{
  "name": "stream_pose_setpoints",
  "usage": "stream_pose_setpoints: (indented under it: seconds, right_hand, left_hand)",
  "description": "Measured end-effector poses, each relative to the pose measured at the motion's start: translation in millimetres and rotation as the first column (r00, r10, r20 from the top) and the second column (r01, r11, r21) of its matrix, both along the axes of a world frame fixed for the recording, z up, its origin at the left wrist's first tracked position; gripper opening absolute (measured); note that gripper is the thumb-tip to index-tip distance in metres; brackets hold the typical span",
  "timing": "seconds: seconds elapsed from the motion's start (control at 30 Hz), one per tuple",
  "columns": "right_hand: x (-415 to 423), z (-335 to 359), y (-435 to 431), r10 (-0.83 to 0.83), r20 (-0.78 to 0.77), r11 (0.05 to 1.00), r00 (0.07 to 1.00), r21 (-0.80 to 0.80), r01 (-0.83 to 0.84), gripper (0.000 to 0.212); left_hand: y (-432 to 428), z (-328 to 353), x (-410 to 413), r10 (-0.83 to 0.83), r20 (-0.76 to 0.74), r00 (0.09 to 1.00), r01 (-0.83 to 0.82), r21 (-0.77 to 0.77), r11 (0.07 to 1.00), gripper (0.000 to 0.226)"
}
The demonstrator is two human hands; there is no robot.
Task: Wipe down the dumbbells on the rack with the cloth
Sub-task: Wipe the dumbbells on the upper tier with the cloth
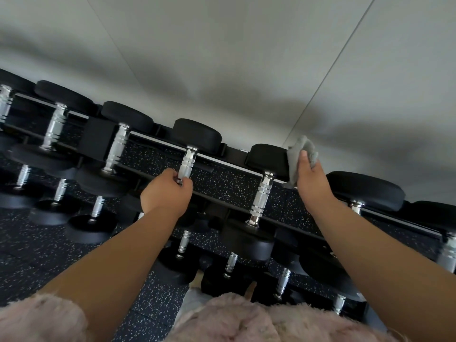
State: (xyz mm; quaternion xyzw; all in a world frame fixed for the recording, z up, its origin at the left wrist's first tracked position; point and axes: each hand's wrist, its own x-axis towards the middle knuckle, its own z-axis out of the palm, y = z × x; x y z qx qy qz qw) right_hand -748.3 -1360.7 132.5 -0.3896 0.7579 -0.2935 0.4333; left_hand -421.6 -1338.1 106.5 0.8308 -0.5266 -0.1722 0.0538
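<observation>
Filling the near edge was a fuzzy pink garment (234, 317), with both bare forearms reaching away over it. Beyond it lay speckled dark flooring (37, 255) and the lower-tier dumbbells (230, 261), several partly hidden under the arms. On the upper tier of the rack (98, 137), the left hand (166, 191) was curled tight around the near end of the chrome handle of the middle dumbbell (187, 161). Just right of it sat the next dumbbell (262, 196). The right hand (312, 181) held the grey cloth (302, 154) pressed against the right side of that dumbbell's far black head, with the thumb laid across the cloth and the fingers hidden behind it. Farthest back stood a plain grey wall (246, 58).
</observation>
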Motion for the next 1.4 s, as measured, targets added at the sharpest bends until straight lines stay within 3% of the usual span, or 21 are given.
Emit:
stream_pose_setpoints:
  seconds: [0.1, 0.23, 0.33, 0.43, 0.53, 0.63, 0.73, 0.83, 0.9, 1.0, 1.1, 1.17, 1.23, 1.4]
  right_hand:
    - [0, 4, -8, -0.104, 0.024, 0.992, 0.994, 0.075, 0.102, 0.051]
    - [25, 23, 0, 0.158, -0.255, 0.969, 0.954, -0.143, -0.199, 0.037]
    - [28, 20, 1, 0.271, -0.350, 0.907, 0.897, -0.218, -0.359, 0.040]
    - [12, 20, -5, 0.269, -0.239, 0.945, 0.933, -0.122, -0.303, 0.036]
    - [-4, 23, -18, 0.069, -0.096, 0.997, 0.993, 0.046, -0.065, 0.038]
    - [4, 26, -27, 0.081, -0.279, 0.997, 0.957, 0.022, -0.078, 0.034]
    - [31, 35, -27, 0.278, -0.502, 0.895, 0.819, -0.175, -0.411, 0.024]
    - [48, 32, -34, 0.459, -0.742, 0.658, 0.489, -0.087, -0.748, 0.030]
    - [48, 29, -42, 0.489, -0.787, 0.588, 0.376, -0.021, -0.808, 0.038]
    - [35, 33, -41, 0.525, -0.718, 0.611, 0.457, -0.056, -0.789, 0.039]
    - [16, 38, -35, 0.544, -0.572, 0.722, 0.614, -0.054, -0.690, 0.047]
    - [13, 40, -35, 0.519, -0.542, 0.776, 0.661, -0.027, -0.631, 0.047]
    - [22, 38, -43, 0.509, -0.587, 0.781, 0.630, 0.006, -0.625, 0.039]
    - [62, 32, -75, 0.615, -0.681, 0.673, 0.398, 0.189, -0.715, 0.027]
  left_hand:
    - [0, 1, -1, 0.004, 0.002, 1.000, -0.004, 0.003, 1.000, 0.021]
    - [0, 0, -1, 0.010, 0.005, 1.000, -0.010, 0.001, 1.000, 0.019]
    - [0, 1, -2, 0.013, 0.002, 1.000, -0.013, 0.003, 1.000, 0.018]
    - [0, 1, -2, 0.013, 0.001, 1.000, -0.013, 0.004, 1.000, 0.018]
    - [0, 0, -1, 0.007, 0.005, 1.000, -0.007, 0.006, 1.000, 0.021]
    - [0, -1, 0, 0.006, 0.008, 1.000, -0.006, 0.006, 1.000, 0.022]
    - [0, 0, -1, 0.016, 0.006, 1.000, -0.016, 0.010, 1.000, 0.023]
    - [-1, 2, -2, 0.019, 0.006, 1.000, -0.019, 0.013, 1.000, 0.023]
    - [-1, 2, -2, 0.019, 0.005, 1.000, -0.019, 0.010, 1.000, 0.022]
    - [0, 3, -2, 0.014, 0.006, 1.000, -0.014, 0.011, 1.000, 0.022]
    - [-1, 0, -1, 0.013, -0.002, 1.000, -0.013, 0.012, 1.000, 0.026]
    - [-1, 0, 0, 0.013, -0.007, 1.000, -0.013, 0.013, 1.000, 0.026]
    - [-1, -1, 0, 0.014, -0.012, 1.000, -0.014, 0.009, 1.000, 0.024]
    - [0, 0, -1, 0.013, -0.008, 1.000, -0.013, 0.012, 1.000, 0.024]
